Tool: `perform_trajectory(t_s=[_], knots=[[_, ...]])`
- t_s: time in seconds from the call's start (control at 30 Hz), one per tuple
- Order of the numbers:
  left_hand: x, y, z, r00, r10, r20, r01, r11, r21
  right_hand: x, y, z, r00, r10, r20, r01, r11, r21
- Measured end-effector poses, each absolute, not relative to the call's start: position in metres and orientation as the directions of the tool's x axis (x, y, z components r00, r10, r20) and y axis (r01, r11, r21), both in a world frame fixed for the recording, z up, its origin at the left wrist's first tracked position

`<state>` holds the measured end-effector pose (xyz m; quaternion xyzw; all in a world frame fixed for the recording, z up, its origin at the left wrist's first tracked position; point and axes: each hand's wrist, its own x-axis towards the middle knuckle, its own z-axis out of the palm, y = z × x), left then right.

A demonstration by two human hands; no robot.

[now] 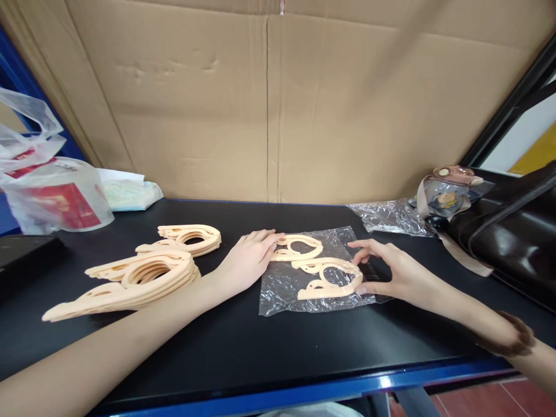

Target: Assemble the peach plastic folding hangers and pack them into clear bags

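Note:
A clear plastic bag [282, 295] lies flat on the black table, with two beige plastic folding hangers, a far one [319, 250] and a nearer one [330, 293], lying one before the other on or inside it; which, I cannot tell. My left hand [249, 260] rests at the bag's left side, fingers stretched out over the left end of the far hanger. My right hand [386, 269] is at the bag's right side, thumb and fingers apart around the rounded end of the nearer hanger. Left of my left hand are two stacks of similar hangers, a larger stack [174, 278] and a smaller stack [208, 240] behind it.
A bagged tub [65, 197] and a white-and-green packet [130, 194] stand back left. Back right are more clear bags [386, 217], a transparent bottle with a strap [445, 194] and a dark brown bag [512, 231]. Cardboard [195, 116] walls the back. A blue edge [260, 399] runs along the front.

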<state>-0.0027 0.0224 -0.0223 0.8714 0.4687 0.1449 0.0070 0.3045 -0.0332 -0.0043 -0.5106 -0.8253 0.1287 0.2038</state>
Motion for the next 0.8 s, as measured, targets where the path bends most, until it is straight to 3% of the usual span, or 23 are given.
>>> perform_trajectory(t_s=[0.17, 0.33, 0.8], knots=[[-0.003, 0.023, -0.023, 0.513, 0.823, 0.243, 0.817, -0.555, 0.155, 0.3, -0.042, 0.005, -0.478, 0.872, 0.105, 0.646, 0.43, -0.631], [-0.003, 0.023, -0.023, 0.513, 0.827, 0.232, 0.814, -0.554, 0.174, 0.294, -0.044, 0.005, -0.561, 0.827, 0.036, 0.545, 0.402, -0.735], [-0.002, 0.021, -0.02, 0.528, 0.82, 0.222, 0.79, -0.57, 0.224, 0.282, -0.022, -0.016, -0.61, 0.766, 0.203, 0.535, 0.587, -0.608]])
